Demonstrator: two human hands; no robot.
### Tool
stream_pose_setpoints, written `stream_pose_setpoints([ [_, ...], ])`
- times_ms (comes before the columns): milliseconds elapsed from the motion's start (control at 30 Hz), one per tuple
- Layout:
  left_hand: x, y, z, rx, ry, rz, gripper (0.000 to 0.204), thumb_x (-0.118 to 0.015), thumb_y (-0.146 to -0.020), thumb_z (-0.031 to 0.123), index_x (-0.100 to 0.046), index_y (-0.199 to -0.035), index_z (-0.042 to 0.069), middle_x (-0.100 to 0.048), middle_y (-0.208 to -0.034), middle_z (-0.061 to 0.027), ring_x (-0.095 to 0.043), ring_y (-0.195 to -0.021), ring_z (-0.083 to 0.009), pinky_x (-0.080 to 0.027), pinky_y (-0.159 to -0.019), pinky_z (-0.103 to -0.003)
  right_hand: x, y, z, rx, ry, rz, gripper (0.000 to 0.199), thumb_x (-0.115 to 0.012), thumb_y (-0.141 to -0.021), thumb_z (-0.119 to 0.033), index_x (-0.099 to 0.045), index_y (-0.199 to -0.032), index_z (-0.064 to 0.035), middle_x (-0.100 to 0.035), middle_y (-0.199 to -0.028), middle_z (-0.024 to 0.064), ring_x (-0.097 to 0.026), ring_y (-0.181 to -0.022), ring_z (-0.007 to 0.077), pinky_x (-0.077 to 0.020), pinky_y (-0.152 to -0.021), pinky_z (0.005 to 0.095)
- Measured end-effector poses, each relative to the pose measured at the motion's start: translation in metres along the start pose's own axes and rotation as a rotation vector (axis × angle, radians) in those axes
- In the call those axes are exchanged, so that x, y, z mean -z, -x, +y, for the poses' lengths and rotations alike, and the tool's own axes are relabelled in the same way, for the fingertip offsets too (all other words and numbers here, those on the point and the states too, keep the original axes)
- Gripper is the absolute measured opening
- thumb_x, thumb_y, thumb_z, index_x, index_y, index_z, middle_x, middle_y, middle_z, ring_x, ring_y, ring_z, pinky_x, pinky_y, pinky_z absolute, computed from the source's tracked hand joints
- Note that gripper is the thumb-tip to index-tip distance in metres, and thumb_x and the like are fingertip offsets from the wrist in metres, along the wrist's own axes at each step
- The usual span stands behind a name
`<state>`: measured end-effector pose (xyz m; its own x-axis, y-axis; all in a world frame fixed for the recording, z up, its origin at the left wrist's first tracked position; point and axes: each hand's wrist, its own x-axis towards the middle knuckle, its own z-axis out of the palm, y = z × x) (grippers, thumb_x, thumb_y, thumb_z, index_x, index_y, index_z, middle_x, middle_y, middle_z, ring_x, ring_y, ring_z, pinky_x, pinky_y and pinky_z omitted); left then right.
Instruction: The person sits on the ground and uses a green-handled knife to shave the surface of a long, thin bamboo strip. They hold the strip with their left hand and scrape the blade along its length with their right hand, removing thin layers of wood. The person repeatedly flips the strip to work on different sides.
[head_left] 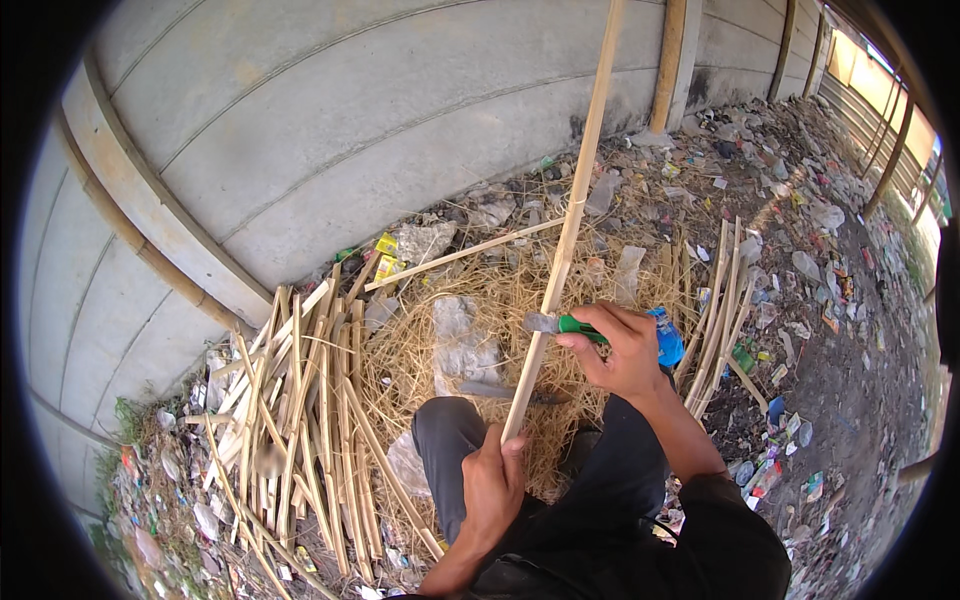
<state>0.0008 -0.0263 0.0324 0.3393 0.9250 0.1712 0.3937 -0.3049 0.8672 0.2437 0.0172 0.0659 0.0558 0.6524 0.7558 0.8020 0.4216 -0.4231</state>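
Observation:
A long, pale bamboo strip (pixel 572 228) slants up and away from my lap toward the wall. My left hand (pixel 492 484) is closed around its near end, beside my left knee. Higher up the strip, my right hand (pixel 622 352) grips a short green-handled knife (pixel 578 326). Its broad metal blade lies across the strip. Between my legs, on the straw-like shavings (pixel 400 345), rests a large dark-handled blade (pixel 500 391), partly hidden behind the strip.
A heap of bamboo strips (pixel 300 420) lies to the left, and a smaller bundle (pixel 722 310) to the right. Beyond stands a grey panel wall (pixel 400 130) with bamboo poles (pixel 669 65). A pale stone block (pixel 463 340) sits among the shavings. Litter covers the ground (pixel 850 400) at right.

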Motion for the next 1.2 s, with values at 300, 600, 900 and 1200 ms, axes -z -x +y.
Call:
stream_pose_setpoints([
  [300,0.009,0.004,-0.012,0.019,-0.080,0.016,0.035,-0.049,-0.116,0.024,-0.066,-0.099,-0.002,-0.066,-0.069,-0.0173,-0.072,-0.062,-0.0349,-0.053,-0.059,-0.041,-0.009,-0.010,0.017,-0.024,0.050,0.031,0.023,-0.084,-0.093,-0.027,-0.075,-0.103,-0.0085,-0.079,-0.091,0.0050,-0.076,-0.070,0.0254,-0.0564,-0.058,0.0357],
  [600,0.015,0.015,-0.025,0.078,-0.106,0.018,0.026,-0.055,-0.113,0.019,-0.065,-0.099,-0.001,-0.063,-0.066,-0.0200,-0.068,-0.061,-0.0402,-0.050,-0.056,-0.046,-0.019,-0.019,0.039,-0.188,0.128,0.151,0.024,-0.080,-0.098,-0.030,-0.077,-0.105,-0.0077,-0.078,-0.085,0.0089,-0.075,-0.068,0.0233,-0.0542,-0.057,0.0360],
  [900,0.044,0.054,-0.053,0.149,-0.102,-0.146,0.027,-0.057,-0.113,0.028,-0.068,-0.103,0.006,-0.063,-0.067,-0.0212,-0.070,-0.067,-0.0448,-0.052,-0.060,-0.050,0.036,-0.025,0.093,-0.591,-0.403,0.322,0.052,-0.055,-0.113,-0.049,-0.071,-0.114,0.0003,-0.056,-0.073,-0.0022,-0.035,-0.052,0.0066,-0.0278,-0.050,0.0276],
  [1200,0.052,0.034,-0.069,0.317,0.417,-0.431,0.055,-0.042,-0.117,0.050,-0.067,-0.099,0.003,-0.057,-0.070,-0.0013,-0.049,-0.058,-0.0076,-0.040,-0.054,-0.028,0.006,0.003,0.015,-0.700,-0.991,0.126,0.032,-0.066,-0.110,-0.031,-0.074,-0.119,-0.0014,-0.046,-0.063,-0.0086,-0.035,-0.053,0.0024,-0.0247,-0.050,0.0243],
])
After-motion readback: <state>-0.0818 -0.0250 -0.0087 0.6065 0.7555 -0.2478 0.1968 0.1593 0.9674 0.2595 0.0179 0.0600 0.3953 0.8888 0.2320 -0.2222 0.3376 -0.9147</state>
